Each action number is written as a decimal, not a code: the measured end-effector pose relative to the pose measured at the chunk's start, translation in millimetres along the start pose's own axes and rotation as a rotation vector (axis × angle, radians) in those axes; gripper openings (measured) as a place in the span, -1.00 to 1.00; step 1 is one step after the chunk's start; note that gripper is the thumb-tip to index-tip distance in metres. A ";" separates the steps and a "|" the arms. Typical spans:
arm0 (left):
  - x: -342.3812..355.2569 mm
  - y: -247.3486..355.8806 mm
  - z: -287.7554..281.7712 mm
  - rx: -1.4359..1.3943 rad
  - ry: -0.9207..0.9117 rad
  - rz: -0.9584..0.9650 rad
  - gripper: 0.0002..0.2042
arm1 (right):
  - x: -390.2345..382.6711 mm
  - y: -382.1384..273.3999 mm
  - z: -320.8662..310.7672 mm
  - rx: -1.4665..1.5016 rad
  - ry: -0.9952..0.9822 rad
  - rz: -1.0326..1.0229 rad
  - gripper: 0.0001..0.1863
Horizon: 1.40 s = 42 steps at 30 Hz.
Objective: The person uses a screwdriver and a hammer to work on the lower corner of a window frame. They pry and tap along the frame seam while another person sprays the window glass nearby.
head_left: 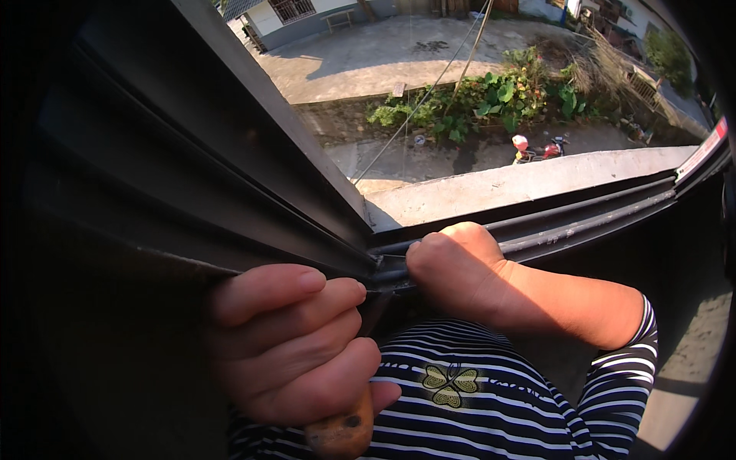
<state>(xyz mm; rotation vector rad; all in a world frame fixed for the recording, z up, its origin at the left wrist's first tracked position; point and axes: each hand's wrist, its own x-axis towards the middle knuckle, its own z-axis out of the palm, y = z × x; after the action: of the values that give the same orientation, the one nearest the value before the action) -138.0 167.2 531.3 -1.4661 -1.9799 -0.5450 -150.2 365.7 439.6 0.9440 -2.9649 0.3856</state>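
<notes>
Left hand point(299, 345): we see its fingers curled closed around a wooden handle point(341, 433), near and left of centre, thumb wrapped to the right side.
Wooden handle: its rounded butt shows below the fist – we cannot tell what is fixed at its other end, since the hand covers it.
Right hand point(456, 264): closed in a fist at the window track point(575, 228), just right of the frame corner; we cannot tell whether the fingers grip anything.
Right forearm point(567, 299): it reaches in from the right, half in sun, below the track.
Dark frame point(199, 138): tall and ridged, it fills the left side and meets the track at the corner, just beyond the left hand.
In the way: the right fist hides part of the track near the corner, and deep shade hides much of the lower left from us.
Striped shirt point(491, 422): black and white, near us, with a gold leaf motif on the chest.
Ledge point(529, 180): pale, sunlit, running just beyond the track.
Outside, far: a red motorbike point(550, 149) stands below the ledge beside something pink point(520, 142); green plants point(502, 96) grow beyond – and a cable point(382, 148) slants across our view.
</notes>
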 end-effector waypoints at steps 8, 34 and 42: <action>-3.9 -7.4 1.0 -0.078 0.024 0.047 -0.72 | 1.3 -15.2 -13.5 -0.064 -0.119 0.059 -0.89; -5.1 8.2 -9.8 0.114 -0.061 -0.079 -0.63 | 5.0 41.3 17.8 0.007 0.169 -0.212 -0.87; -2.1 5.0 -9.2 0.047 -0.039 -0.055 -0.71 | 10.0 -4.6 -14.9 -0.017 -0.023 -0.153 -0.89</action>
<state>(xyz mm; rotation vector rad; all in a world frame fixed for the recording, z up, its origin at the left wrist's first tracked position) -130.7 161.3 536.4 -1.4075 -2.0543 -0.4939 -156.8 359.9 455.8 1.1716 -2.8848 0.3469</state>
